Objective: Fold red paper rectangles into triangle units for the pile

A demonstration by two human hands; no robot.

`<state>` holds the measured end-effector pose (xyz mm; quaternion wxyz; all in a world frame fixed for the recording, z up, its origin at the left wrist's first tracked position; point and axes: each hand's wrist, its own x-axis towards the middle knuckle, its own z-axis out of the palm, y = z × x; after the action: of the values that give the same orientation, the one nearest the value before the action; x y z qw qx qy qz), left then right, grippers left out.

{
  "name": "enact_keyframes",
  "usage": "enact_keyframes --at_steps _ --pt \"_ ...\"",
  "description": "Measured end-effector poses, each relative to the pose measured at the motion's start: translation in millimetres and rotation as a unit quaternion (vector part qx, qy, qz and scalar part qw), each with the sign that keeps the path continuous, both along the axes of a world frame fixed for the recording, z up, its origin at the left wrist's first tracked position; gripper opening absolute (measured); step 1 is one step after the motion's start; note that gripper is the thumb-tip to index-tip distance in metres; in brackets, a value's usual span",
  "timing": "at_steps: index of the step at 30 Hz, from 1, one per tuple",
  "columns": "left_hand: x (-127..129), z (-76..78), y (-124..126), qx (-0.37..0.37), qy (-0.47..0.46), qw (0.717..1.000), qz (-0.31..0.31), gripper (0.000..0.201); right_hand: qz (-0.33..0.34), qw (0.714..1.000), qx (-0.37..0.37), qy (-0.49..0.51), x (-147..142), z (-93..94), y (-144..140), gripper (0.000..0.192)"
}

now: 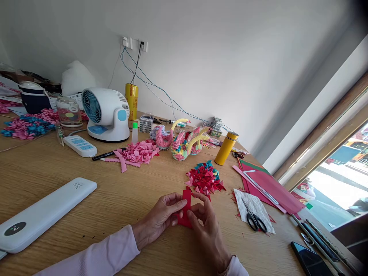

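Observation:
Between my two hands, just above the table, is a red paper strip (pixel 186 197) with an upright end. My left hand (pixel 165 212) pinches it from the left, thumb across its face. My right hand (pixel 207 220) closes on its lower right part with the thumb, its index finger raised by the strip's edge. Part of the red paper is hidden behind my fingers. Right behind my hands lies a pile of folded paper triangles (pixel 204 178) in red, pink and teal.
Scissors (pixel 254 218) rest on a white tissue (pixel 240 197) to the right, near coloured paper sheets (pixel 267 188) and a phone (pixel 309 258). Behind stand a yellow bottle (pixel 226 148), folded-paper swans (pixel 181 147) and a white fan (pixel 109 111). A long white device (pixel 48 211) lies left.

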<state>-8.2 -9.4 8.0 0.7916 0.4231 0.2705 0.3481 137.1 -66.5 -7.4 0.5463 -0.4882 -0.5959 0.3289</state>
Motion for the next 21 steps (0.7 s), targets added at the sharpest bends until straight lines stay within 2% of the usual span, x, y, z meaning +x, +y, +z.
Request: enact_keyframes --at_steps 5,9,12,16,21 --pt "-1.2 -3.7 1.5 0.019 0.02 1.0 -0.009 0.031 -0.01 0.999 -0.009 0.031 1.4 2.9 1.0 0.032" --pt "-1.3 -4.6 3.2 0.009 0.026 1.0 0.011 0.035 -0.007 0.999 -0.009 0.043 6.6 4.0 -1.0 0.021" --pt "-1.3 -5.4 4.7 0.0 0.014 1.0 0.019 0.036 -0.032 0.997 0.049 -0.048 10.2 2.8 -1.7 0.017" --pt "-1.6 -6.9 6.3 -0.01 0.001 0.999 0.035 0.038 -0.024 0.968 0.147 -0.203 12.6 5.5 -3.5 0.026" --pt "-2.2 -7.6 5.4 -0.005 0.011 0.999 0.031 0.038 -0.037 0.944 0.176 -0.278 18.1 2.4 -3.0 0.027"
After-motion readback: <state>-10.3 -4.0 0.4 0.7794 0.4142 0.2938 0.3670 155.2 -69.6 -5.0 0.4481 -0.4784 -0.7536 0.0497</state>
